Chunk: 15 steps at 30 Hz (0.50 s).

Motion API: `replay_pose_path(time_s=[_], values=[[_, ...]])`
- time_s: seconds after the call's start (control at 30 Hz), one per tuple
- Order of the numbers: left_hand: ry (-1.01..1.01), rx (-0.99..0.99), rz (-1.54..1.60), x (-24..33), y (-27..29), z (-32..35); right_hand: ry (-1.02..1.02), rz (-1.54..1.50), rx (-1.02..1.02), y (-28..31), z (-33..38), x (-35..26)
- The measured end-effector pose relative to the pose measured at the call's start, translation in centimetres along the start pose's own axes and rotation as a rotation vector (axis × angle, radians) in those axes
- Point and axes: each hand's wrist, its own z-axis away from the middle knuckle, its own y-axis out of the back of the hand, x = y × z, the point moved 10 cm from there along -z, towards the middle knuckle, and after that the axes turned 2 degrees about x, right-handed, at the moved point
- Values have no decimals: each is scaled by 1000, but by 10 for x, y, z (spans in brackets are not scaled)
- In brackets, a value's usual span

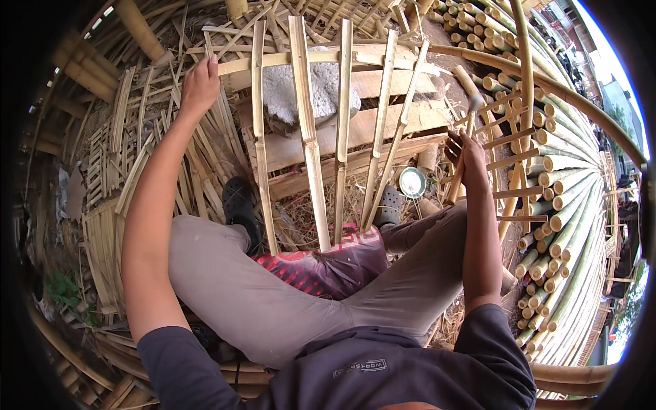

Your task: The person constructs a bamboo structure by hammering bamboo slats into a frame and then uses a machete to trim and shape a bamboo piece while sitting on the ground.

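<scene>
My left hand (200, 85) is closed round the left end of a bamboo cross strip (236, 65). Several long split-bamboo slats (307, 137) fan out across that strip, their near ends lying by a red and black cloth (321, 270) between my legs. Under the slats sits a rough grey stone block (277, 99) on wooden planks (294, 154). On the right, my right hand (468, 158) grips a hammer (471, 121) by its wooden handle, its head upward and apart from the slats. The fingers are partly hidden by the handle.
A small round bowl (412, 182) with pale contents stands by my right shoe (388, 205). Stacked bamboo poles (564, 184) and a bamboo rack (509, 160) fill the right side. Loose bamboo strips (140, 116) cover the ground at left.
</scene>
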Motion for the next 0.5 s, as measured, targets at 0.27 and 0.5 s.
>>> replay_pose_path(time_s=[0.27, 0.5], values=[[200, -155, -112, -24, -19, 8, 25, 195, -81, -9, 0, 7], [207, -173, -119, -27, -32, 9, -13, 180, -113, -15, 2, 16]])
